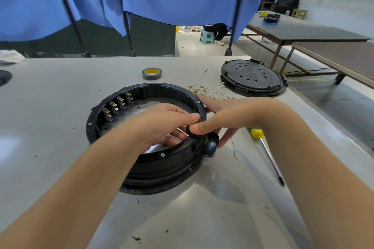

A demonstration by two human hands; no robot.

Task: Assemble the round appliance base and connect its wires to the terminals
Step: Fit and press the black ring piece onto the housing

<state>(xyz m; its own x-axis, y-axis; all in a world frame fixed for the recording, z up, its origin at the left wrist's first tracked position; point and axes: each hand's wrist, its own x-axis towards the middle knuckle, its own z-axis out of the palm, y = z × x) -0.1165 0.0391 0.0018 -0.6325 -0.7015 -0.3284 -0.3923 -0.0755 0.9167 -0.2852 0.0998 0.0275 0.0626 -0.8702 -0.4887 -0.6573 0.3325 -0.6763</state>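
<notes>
Round black base (141,127): centre of grey bench (50,147), open side up, terminals (117,105) along its far-left inner wall. Left hand (162,125) inside, right hand (232,115) outside; both grips pinch the near-right rim. Loose wires (210,91), perforated black cover (253,76), tape roll (152,73), yellow-handled screwdriver (267,151) nearby.

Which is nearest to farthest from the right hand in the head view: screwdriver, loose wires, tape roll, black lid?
From the right hand:
1. Loose wires, just beyond the fingers, close to the base rim.
2. Screwdriver, on the table to the hand's right, beside the wrist.
3. Black lid, far right of the table.
4. Tape roll, farther back, to the left.
</notes>
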